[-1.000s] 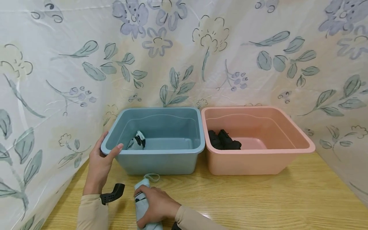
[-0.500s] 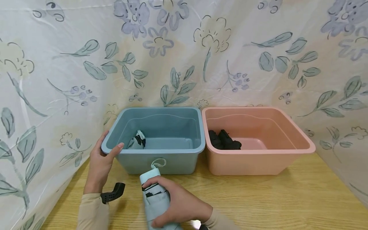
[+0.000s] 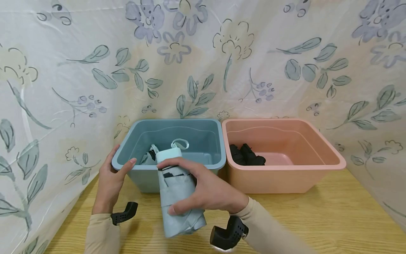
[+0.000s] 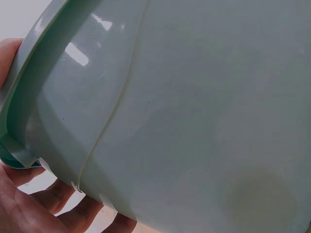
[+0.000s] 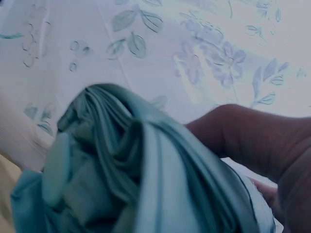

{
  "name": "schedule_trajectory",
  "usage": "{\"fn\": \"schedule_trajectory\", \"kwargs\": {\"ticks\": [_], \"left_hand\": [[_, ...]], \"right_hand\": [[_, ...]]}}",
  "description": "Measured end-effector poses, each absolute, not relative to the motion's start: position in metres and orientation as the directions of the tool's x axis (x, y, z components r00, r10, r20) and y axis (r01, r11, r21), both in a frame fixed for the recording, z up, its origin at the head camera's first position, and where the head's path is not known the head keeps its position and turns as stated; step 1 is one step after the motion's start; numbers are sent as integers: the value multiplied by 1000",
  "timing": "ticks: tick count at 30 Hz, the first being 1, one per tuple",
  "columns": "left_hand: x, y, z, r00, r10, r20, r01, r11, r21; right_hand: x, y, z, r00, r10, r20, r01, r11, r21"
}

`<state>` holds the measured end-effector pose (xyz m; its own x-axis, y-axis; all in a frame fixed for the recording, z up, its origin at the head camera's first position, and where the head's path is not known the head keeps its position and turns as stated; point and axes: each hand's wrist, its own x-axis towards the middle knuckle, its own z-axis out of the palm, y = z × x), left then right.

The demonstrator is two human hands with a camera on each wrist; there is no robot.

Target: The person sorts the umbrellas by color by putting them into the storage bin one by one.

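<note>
A light blue folded umbrella [image 3: 176,194] with a wrist loop at its handle end hangs over the front of the blue bin [image 3: 204,167]. My right hand [image 3: 210,187] grips it around the middle, handle end up and toward the bin. Its bunched canopy folds [image 5: 155,170] fill the right wrist view, with part of my right hand [image 5: 257,141] beside them. My left hand [image 3: 109,181] holds the bin's left front corner, thumb over the rim and fingers at the outer wall. In the left wrist view the bin wall [image 4: 194,111] covers most of the picture.
A light blue and black bundle [image 3: 148,158] lies inside the blue bin, partly hidden. The pink bin [image 3: 279,180] stands close on the right with black folded items [image 3: 246,156] inside. Both rest on a wooden table [image 3: 301,218] before a floral curtain [image 3: 196,53].
My right hand has lifted the umbrella from the table, up and slightly right, until its handle end is above the blue bin's front rim. The left hand has stayed at the bin's corner.
</note>
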<state>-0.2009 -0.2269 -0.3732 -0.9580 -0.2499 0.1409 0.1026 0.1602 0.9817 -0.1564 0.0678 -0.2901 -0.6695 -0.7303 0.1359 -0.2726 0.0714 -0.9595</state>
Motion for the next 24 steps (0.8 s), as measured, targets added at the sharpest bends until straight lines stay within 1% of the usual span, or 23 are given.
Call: {"fn": "schedule_trajectory", "kwargs": {"ticks": [4,7,12,15,18,24], "left_hand": [[-201,-227,-373,-958,-252,139,100,164,981],[-201,-227,-374,-957,-252,143,107,153,982],[-202,-228,-375,-959,-244,146,115,137,984],[-203,-229,-375,-959,-243,144,111,146,983],[-203,-230,-375,-959,-244,141,109,139,984],[-202,-231,-377,-959,-237,152,120,142,982]], "right_hand": [[-176,64,-276,-694,-703,156,-276,60,-959],[-196,59,-267,-708,-688,160,-254,36,-967],[-232,46,-257,-765,-632,125,-192,38,-981],[-254,37,-258,-792,-604,90,-153,54,-987],[-272,27,-265,-815,-579,33,-111,101,-989],[-299,7,-280,-841,-536,-68,-44,193,-980]]}}
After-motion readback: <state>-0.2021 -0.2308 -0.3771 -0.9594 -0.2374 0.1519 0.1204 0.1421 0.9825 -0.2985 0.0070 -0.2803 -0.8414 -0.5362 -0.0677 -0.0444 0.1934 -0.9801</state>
